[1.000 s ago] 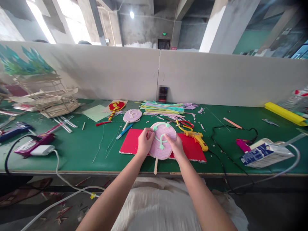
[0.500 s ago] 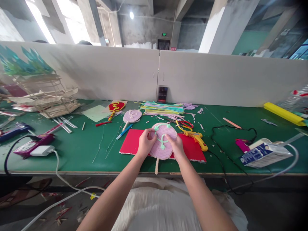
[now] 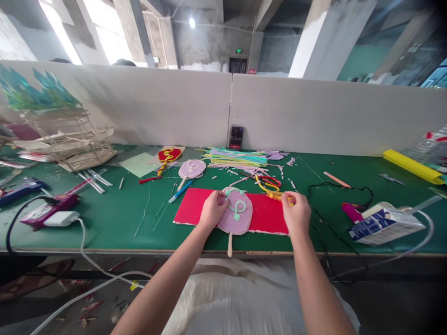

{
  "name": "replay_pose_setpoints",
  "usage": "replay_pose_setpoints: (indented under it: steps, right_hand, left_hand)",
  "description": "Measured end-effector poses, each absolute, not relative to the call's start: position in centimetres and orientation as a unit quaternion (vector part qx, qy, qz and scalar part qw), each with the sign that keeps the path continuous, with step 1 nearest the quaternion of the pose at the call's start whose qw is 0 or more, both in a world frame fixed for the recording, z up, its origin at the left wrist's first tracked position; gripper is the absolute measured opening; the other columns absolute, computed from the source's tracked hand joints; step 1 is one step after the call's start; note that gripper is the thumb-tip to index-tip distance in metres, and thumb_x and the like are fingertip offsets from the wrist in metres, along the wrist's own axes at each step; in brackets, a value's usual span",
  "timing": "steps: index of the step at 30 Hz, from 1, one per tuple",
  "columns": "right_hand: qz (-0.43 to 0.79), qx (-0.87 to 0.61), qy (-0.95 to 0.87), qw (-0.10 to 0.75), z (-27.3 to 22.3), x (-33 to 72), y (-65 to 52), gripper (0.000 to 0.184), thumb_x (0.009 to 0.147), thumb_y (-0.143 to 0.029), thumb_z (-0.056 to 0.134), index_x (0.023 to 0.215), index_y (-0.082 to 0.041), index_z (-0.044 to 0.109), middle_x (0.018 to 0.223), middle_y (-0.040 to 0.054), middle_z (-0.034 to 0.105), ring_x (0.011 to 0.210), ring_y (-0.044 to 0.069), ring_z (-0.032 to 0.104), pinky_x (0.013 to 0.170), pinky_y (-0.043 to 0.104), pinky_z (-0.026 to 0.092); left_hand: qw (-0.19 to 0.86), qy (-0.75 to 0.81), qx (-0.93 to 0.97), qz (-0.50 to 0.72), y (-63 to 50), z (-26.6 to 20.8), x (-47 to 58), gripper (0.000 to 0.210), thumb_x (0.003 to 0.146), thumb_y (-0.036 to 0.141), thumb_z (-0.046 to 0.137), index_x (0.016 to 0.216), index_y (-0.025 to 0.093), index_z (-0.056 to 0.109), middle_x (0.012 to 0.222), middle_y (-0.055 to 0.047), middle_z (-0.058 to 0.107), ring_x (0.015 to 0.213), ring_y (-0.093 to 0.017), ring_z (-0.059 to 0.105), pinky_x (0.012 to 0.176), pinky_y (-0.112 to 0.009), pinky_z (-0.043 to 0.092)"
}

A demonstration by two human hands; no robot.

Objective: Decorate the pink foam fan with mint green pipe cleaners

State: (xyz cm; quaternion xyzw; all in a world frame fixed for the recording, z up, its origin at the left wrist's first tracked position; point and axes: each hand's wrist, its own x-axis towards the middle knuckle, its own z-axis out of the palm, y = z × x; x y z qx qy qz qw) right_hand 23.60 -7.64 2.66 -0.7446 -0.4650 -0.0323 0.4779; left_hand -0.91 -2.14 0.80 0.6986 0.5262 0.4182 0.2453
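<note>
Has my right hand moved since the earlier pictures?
Yes, your right hand moved right, off the fan to the right end of the red board.

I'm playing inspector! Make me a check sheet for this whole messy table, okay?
Surface: green table, with scraps about.
Job's things: pinkish fan with green curls, over a red board; yellow glue gun partly hidden.
Clutter: colored strips in a pile; box at the right.
Grips: left grip holds the fan's left edge; right grip at the glue gun, hold unclear.
Cables: white cable hangs over the front edge.
Surroundings: pale partition behind; lit lamp above.
</note>
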Motion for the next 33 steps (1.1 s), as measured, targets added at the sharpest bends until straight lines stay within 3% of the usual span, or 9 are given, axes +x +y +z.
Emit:
replay_pose_setpoints:
  steps: [2, 7, 11, 16, 23, 30, 33]
  right_hand:
    - [-0.086, -0.8, -0.443, 0.396, 2.6, 25.4, -8.0, 0.04, 0.08, -0.048, 0.046, 0.092, -0.014, 0.063, 0.093, 0.0154, 0.059, 0.089, 0.028, 0.052, 0.076, 0.039, 0.042]
    - [-0.042, -0.863, -0.445, 0.235, 1.0, 25.9, -7.7, 0.063, 0.069, -0.069, 0.048, 0.092, -0.012, 0.063, 0.094, 0.0195, 0.058, 0.088, 0.033, 0.053, 0.068, 0.04, 0.042]
    - [-0.075, -0.863, -0.45, 0.216, -0.1, 25.9, -7.4, 0.051, 0.073, -0.058, 0.052, 0.089, -0.01, 0.063, 0.092, 0.0194, 0.058, 0.089, 0.033, 0.054, 0.067, 0.039, 0.042]
    - [-0.057, -0.851, -0.449, 0.266, 0.0, 26.6, -7.3, 0.037, 0.073, -0.047, 0.054, 0.085, -0.014, 0.063, 0.088, 0.0139, 0.058, 0.077, 0.026, 0.056, 0.061, 0.034, 0.042]
    - [-0.066, -0.768, -0.411, 0.487, 2.1, 24.0, -7.3, 0.043, 0.072, -0.052, 0.055, 0.093, -0.015, 0.06, 0.082, 0.0096, 0.062, 0.072, 0.022, 0.057, 0.064, 0.03, 0.043]
    - [0.018, -0.725, -0.473, 0.5, 3.4, 19.3, -6.1, 0.046, 0.07, -0.049, 0.059, 0.103, -0.017, 0.056, 0.078, 0.0065, 0.065, 0.065, 0.02, 0.057, 0.06, 0.029, 0.043]
    - [0.004, -0.717, -0.507, 0.479, 2.6, 17.5, -5.3, 0.043, 0.07, -0.045, 0.058, 0.103, -0.017, 0.055, 0.09, 0.01, 0.065, 0.075, 0.022, 0.058, 0.063, 0.03, 0.044]
  left_hand:
    - [0.239, 0.529, 0.704, 0.409, -2.1, 0.8, -0.9, 0.016, 0.071, 0.022, 0.06, 0.087, 0.021, 0.057, 0.083, -0.001, 0.063, 0.073, -0.016, 0.057, 0.066, -0.027, 0.044]
    - [0.237, 0.535, 0.709, 0.394, -2.0, 0.7, -1.1, 0.014, 0.07, 0.021, 0.061, 0.084, 0.02, 0.058, 0.083, -0.002, 0.063, 0.077, -0.017, 0.058, 0.069, -0.029, 0.044]
    - [0.238, 0.537, 0.709, 0.39, -2.0, 0.7, -1.2, 0.014, 0.069, 0.022, 0.062, 0.082, 0.021, 0.058, 0.086, -0.003, 0.064, 0.08, -0.018, 0.058, 0.07, -0.029, 0.044]
    - [0.236, 0.541, 0.706, 0.39, -2.0, 0.7, -1.2, 0.014, 0.069, 0.022, 0.063, 0.081, 0.021, 0.058, 0.083, -0.003, 0.064, 0.079, -0.018, 0.058, 0.069, -0.029, 0.044]
    - [0.244, 0.552, 0.696, 0.388, -1.9, 0.2, -1.2, 0.015, 0.07, 0.026, 0.063, 0.083, 0.021, 0.058, 0.085, -0.003, 0.064, 0.081, -0.019, 0.058, 0.07, -0.03, 0.044]
    - [0.167, 0.546, 0.733, 0.37, -2.2, 0.8, -1.2, 0.012, 0.072, 0.026, 0.062, 0.081, 0.021, 0.057, 0.084, -0.004, 0.06, 0.085, -0.022, 0.053, 0.073, -0.032, 0.042]
    - [0.158, 0.561, 0.726, 0.365, -2.3, 0.7, -1.2, 0.011, 0.071, 0.026, 0.062, 0.079, 0.021, 0.058, 0.087, -0.004, 0.058, 0.088, -0.023, 0.052, 0.076, -0.033, 0.042]
